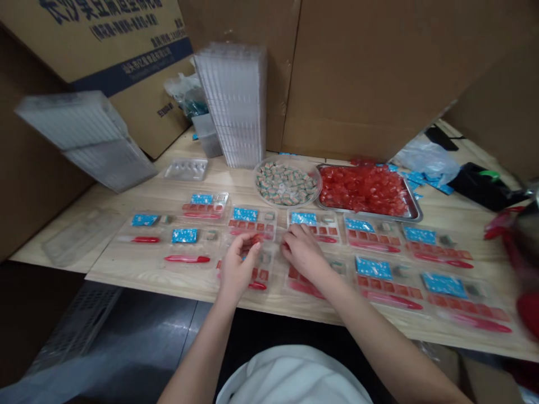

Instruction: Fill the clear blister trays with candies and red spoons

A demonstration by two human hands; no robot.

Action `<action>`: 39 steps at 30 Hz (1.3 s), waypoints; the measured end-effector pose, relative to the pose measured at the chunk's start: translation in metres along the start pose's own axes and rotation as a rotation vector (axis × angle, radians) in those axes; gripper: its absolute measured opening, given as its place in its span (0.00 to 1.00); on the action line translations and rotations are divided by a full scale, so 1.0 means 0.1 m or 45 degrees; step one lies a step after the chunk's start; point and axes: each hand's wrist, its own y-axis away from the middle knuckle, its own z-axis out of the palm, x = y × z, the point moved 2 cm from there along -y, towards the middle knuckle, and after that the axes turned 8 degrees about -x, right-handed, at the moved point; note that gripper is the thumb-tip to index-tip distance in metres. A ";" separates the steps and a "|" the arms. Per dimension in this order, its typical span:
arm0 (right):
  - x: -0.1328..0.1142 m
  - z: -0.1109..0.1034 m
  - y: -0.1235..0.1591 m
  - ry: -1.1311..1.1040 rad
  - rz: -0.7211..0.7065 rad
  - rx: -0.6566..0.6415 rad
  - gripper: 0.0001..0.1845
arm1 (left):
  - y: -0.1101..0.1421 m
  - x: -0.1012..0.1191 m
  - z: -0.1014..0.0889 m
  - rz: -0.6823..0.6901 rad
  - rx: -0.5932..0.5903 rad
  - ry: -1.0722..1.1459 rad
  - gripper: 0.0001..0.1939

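Note:
My left hand [236, 264] is over the middle of the table, thumb and forefinger pinched on a small red piece [256, 239]. To its right, my right hand [304, 251] has its fingers curled down above a clear plastic tray; whatever is in them is hidden. Similar trays lie around both hands in two rows. Most hold a blue patterned packet [373, 267], a strip of red square pieces [389, 287], a small greenish-beige block [211, 235] and a red pen-shaped stick [187, 258]. The two leftmost front trays show no red squares.
Behind the trays stand a round bowl [257, 193] of wrapped blocks and a metal tray [415, 209] heaped with red pieces. Tall stacks of clear trays [236, 106] lean at the back left. Cardboard boxes [345, 78] wall the rear. A black object [480, 182] lies right.

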 end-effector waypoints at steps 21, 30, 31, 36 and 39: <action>0.43 -0.14 0.59 -1.313 0.482 0.245 0.10 | -0.52 0.27 0.16 0.564 -0.707 -1.070 0.10; 0.44 -0.12 0.77 -1.413 0.578 0.288 0.12 | -0.55 0.27 0.06 0.521 -0.800 -1.109 0.09; 0.44 -0.12 0.77 -1.455 0.586 0.280 0.13 | -0.55 0.27 0.07 0.523 -0.801 -1.109 0.09; 0.37 -0.11 0.80 -1.680 0.629 0.262 0.15 | -0.53 0.29 0.11 0.495 -0.711 -1.110 0.08; 0.33 -0.12 0.83 -1.765 0.636 0.272 0.15 | -0.53 0.30 0.14 0.483 -0.711 -1.139 0.09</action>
